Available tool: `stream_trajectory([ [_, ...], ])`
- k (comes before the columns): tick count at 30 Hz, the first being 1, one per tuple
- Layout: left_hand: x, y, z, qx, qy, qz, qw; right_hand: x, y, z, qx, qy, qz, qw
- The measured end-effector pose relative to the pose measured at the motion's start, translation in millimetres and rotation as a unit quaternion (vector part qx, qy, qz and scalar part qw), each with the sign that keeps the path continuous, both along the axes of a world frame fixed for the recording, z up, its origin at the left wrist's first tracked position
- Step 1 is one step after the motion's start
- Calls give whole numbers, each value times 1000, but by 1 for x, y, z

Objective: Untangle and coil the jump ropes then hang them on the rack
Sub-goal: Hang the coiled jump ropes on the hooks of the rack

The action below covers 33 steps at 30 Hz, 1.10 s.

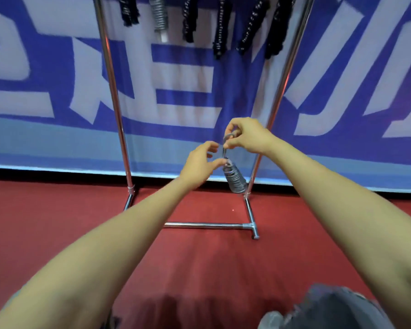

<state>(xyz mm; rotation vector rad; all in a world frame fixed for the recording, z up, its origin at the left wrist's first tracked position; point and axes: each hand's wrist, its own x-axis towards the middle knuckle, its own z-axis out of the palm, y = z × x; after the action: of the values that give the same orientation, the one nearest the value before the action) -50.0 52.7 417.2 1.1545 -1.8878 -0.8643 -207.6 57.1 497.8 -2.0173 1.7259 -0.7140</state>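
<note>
Grey cloth (330, 307) is being seen nearest. Before the rack's (114, 91) right post, a coiled grey jump rope (235, 181) is being held up: its top loop is being pinched by the right hand (247, 136), its neck by the left hand's (199, 162) curled fingers.

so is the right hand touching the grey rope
Touching. The head view shows the right hand pinching the loop atop the grey coiled rope, whose bundle hangs below.

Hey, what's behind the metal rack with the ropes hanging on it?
A blue banner with large white lettering spans behind the rack. The hanging ropes, left hand, right hand and grey coil cover parts of it.
</note>
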Motion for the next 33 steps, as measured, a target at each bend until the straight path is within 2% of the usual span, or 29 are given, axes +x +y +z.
stream_trajectory([
  [6, -26, 4, 81, 0, 84, -52, 995, -27, 31, 68, -57, 22, -39, 997],
  [9, -38, 6, 108, -22, 60, -63, 996, -37, 41, 86, -63, 33, -44, 996],
  [11, -44, 5, 125, -40, 50, -27, 998, -42, 46, 95, -75, 29, -68, 994],
  [18, -56, 4, 167, -77, 80, 28, 993, -54, 48, 110, -118, -182, -164, 962],
  [21, -69, -6, 183, -78, 82, 27, 993, -60, 46, 118, -170, -218, -191, 942],
  [23, -82, -18, 196, -85, 83, 29, 992, -67, 37, 123, -212, -211, -206, 932],
  [27, -112, -53, 220, -144, 21, 62, 987, -83, 2, 140, -272, -160, -234, 920],
  [33, -148, -105, 249, -164, 23, 95, 982, -109, -58, 165, -346, -99, -258, 897],
])
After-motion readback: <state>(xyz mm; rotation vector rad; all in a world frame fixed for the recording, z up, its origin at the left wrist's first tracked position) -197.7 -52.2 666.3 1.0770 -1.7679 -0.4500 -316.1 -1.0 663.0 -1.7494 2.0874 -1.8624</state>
